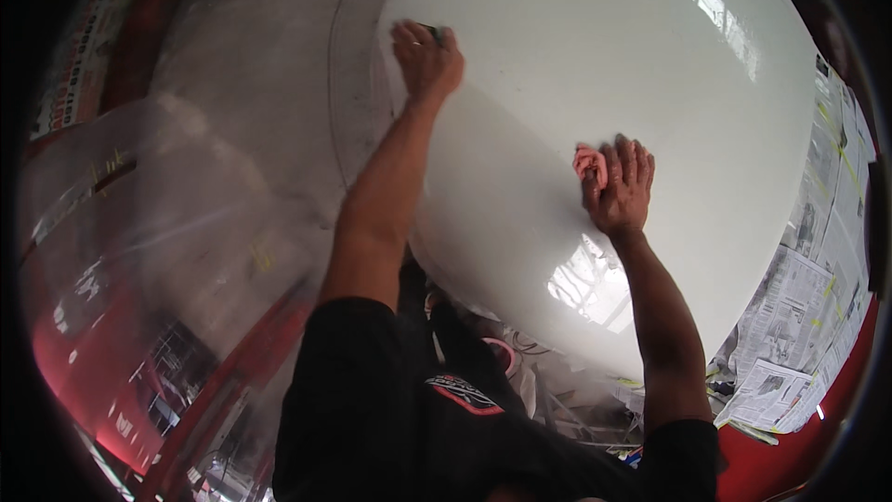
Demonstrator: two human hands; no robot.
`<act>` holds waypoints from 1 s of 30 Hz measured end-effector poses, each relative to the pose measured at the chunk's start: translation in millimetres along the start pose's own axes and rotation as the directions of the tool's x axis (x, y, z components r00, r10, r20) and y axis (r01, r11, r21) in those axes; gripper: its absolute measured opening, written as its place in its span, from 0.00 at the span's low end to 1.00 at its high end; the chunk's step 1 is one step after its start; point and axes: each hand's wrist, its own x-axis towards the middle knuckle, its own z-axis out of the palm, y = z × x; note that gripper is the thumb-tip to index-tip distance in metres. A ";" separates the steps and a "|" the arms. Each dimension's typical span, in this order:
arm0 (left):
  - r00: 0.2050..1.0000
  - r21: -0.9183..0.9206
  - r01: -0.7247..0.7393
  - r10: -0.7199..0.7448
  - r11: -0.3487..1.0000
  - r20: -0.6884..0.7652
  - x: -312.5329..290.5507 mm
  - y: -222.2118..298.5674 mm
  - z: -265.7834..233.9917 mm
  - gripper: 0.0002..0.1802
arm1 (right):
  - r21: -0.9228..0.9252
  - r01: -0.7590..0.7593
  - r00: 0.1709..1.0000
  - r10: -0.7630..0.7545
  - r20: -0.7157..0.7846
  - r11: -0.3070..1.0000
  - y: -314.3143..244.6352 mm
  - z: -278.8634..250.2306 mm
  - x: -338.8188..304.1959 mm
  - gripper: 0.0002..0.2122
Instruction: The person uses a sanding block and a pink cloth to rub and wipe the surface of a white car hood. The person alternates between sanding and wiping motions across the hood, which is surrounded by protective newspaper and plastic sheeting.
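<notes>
A large, glossy white curved panel point(557, 56), which looks like a vehicle body part, lies in front of me with bright window reflections on it. Near its left edge, my left hand point(429, 58) is closed, fingers curled around a small dark thing with a greenish edge that I cannot make out. My right hand point(623, 188) rests on the panel's lower middle, fingers pointing away from me. A crumpled pink cloth point(590, 165) is held against the surface by its thumb side.
Newspaper sheets point(785, 316) fixed with yellow tape cover the area right of the panel, beside red bodywork point(762, 465). Cloudy clear plastic sheeting point(167, 195) hangs over a red surface at left. A thin dark cable point(333, 74) curves along the floor. Below lie a pink ring point(502, 353) and clutter.
</notes>
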 end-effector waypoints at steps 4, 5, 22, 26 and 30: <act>0.993 0.053 0.116 -0.114 0.992 -0.044 -50.3 38.9 27.6 0.45 | -0.008 -0.021 0.999 0.021 0.033 1.000 -1.6 -0.9 0.6 0.23; 0.998 0.218 -0.029 0.040 0.976 -0.047 -98.0 58.8 52.9 0.47 | 0.008 -0.015 0.999 0.015 0.030 1.000 -1.1 -1.5 -0.2 0.23; 0.925 0.211 -0.373 0.344 0.903 0.161 -220.9 -6.2 21.4 0.45 | -0.043 -0.095 0.993 0.098 0.065 0.995 10.5 -9.6 -11.9 0.23; 0.994 0.306 -0.096 0.110 0.947 -0.027 -29.9 -120.2 30.3 0.44 | 0.066 0.004 1.000 -0.002 -0.025 0.998 -9.1 -6.6 16.6 0.23; 0.996 -0.255 0.079 -0.088 0.964 -0.025 26.2 -86.6 1.6 0.42 | 0.059 -0.047 0.999 0.046 0.026 0.997 -5.9 -1.8 8.0 0.23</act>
